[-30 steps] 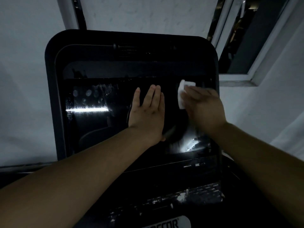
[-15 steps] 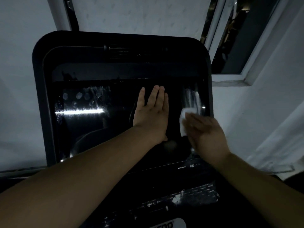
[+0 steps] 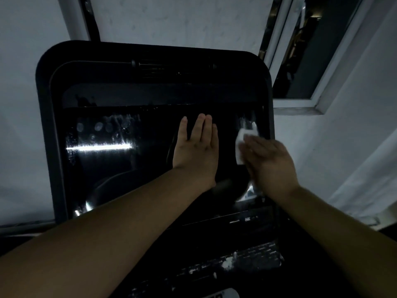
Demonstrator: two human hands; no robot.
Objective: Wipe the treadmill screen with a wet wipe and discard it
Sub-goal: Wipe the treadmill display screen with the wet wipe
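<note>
On the dark treadmill screen (image 3: pixel 120 160), smears and a bright reflected streak mark its left part. The left hand (image 3: pixel 194 153) lies flat on the screen's middle, fingers straight, mostly together. Right of it, near the screen's right edge, the right hand (image 3: pixel 268 162) presses the white wet wipe (image 3: pixel 240 145) under straight fingers

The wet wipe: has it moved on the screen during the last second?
Yes. The wet wipe went down the screen's right edge, then back up.
</note>
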